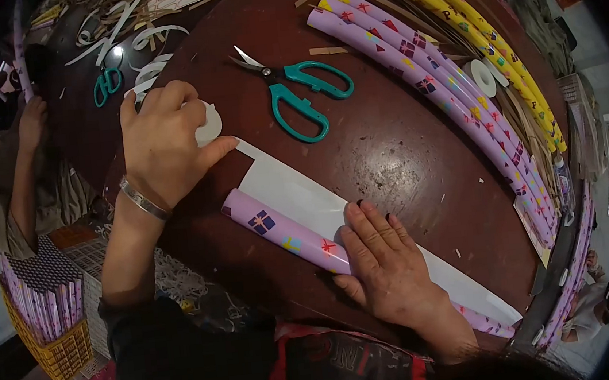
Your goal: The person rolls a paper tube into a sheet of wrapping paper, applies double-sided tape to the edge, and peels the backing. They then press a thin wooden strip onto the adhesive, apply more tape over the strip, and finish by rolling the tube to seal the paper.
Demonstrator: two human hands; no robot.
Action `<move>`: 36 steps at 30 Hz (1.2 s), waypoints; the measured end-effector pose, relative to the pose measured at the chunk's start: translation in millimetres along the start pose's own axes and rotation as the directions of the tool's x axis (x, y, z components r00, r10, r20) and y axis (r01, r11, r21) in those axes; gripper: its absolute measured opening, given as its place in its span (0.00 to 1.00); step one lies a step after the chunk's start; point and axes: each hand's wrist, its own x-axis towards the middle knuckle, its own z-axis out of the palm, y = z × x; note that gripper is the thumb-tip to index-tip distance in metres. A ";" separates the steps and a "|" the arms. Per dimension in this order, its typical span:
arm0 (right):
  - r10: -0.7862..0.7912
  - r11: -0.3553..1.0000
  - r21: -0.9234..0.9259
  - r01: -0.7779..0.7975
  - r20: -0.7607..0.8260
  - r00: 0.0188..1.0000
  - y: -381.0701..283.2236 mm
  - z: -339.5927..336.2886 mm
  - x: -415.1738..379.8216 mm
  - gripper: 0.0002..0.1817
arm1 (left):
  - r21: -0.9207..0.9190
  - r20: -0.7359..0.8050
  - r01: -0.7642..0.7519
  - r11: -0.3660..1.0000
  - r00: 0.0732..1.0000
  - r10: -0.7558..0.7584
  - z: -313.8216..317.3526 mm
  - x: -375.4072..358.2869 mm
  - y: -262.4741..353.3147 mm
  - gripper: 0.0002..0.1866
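Note:
A partly rolled sheet of purple gift wrap [302,245], printed with presents and white on its inner side, lies across the dark red table in front of me. My right hand [393,273] presses flat on it, fingers stretched over the white side and the roll. My left hand [168,141] is curled round a white roll of tape [209,126], partly hidden by the fingers. Its thumb reaches the sheet's upper left corner. Beyond the sheet, scissors with teal handles [300,106] lie with their blades apart.
Purple wrapping rolls [426,79] and yellow ones [469,35] lie at the right, with a white tape roll [482,77] among them. Other teal scissors [107,84] and paper strips are at the back left. A yellow basket [56,353] holds more rolls. Another person's hand [32,121] holds a purple roll.

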 end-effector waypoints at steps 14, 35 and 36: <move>-0.041 0.999 -0.020 0.039 -0.096 0.995 0.7 4.3 0.0 0.30 | -0.209 -0.091 -0.038 0.977 0.996 0.020 -18.0 -14.9 35.8 0.23; -0.068 0.997 -0.057 0.052 -0.322 0.944 2.9 22.2 -7.0 0.28 | -0.251 0.368 -0.157 0.955 0.897 0.244 -18.7 -43.4 59.8 0.44; -0.062 0.997 -0.069 0.041 -0.330 0.942 1.8 22.2 -11.7 0.28 | -0.228 0.368 -0.164 0.960 0.898 0.241 -18.5 -44.0 61.7 0.44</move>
